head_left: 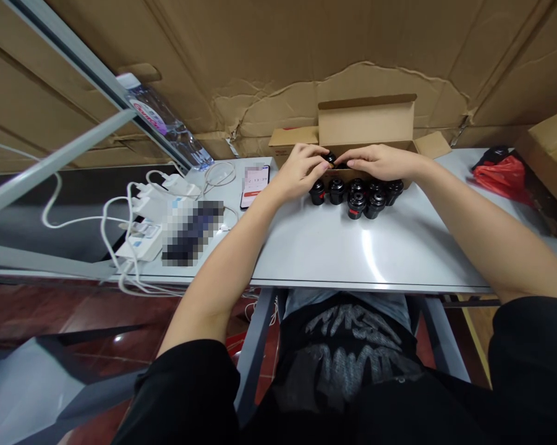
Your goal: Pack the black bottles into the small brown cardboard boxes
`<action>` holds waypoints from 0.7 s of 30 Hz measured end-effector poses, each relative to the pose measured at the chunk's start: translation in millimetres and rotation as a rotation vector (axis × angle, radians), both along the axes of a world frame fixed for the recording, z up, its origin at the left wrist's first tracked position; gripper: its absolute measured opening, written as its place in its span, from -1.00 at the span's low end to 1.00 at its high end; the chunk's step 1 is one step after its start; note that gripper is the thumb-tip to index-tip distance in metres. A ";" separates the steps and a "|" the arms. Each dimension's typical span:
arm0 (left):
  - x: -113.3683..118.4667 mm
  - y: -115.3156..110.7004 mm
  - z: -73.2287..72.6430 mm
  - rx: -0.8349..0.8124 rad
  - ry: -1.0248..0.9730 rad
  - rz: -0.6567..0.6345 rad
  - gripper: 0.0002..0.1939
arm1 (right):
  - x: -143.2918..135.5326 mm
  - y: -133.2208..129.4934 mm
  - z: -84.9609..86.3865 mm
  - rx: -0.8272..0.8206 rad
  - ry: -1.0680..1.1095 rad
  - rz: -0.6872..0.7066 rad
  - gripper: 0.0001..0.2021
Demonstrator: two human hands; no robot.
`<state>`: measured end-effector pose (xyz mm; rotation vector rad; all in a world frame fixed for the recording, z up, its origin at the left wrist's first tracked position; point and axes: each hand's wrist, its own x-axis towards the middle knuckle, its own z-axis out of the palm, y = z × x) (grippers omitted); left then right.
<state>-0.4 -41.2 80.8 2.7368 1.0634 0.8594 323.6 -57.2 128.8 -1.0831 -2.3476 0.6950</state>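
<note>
An open cardboard box (366, 127) stands at the back of the white table, its flaps folded out. My left hand (302, 168) is at the box's front left, fingers curled round a black cylindrical part (330, 158) at the opening. From the other side my right hand (378, 162) reaches over the box's front edge, fingers stretched toward that same part. Its fingertips are partly hidden, and contact cannot be made out. Several more black cylindrical parts (376, 203) stand upright before the box, some with red marks.
Left on the table (315, 253) lie a lit phone (255, 185), a blurred-out dark object (192, 233) and power strips (141, 241) with white cables. A water bottle (164, 120) leans by the metal frame. At right are a red plastic bag (501, 176) and another carton (554, 154).
</note>
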 end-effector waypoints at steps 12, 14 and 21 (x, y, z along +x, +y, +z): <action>1.3 -3.9 1.5 -0.013 0.021 0.029 -0.38 | 1.6 -4.6 5.3 0.053 -0.156 -0.008 -0.49; 1.5 -4.8 2.3 -0.021 0.023 0.027 -0.36 | -1.7 -6.4 8.1 0.046 -0.198 -0.026 -0.48; 0.3 -4.6 4.8 -0.029 0.006 -0.005 -0.33 | -1.4 1.9 3.2 -0.012 -0.149 -0.065 -0.70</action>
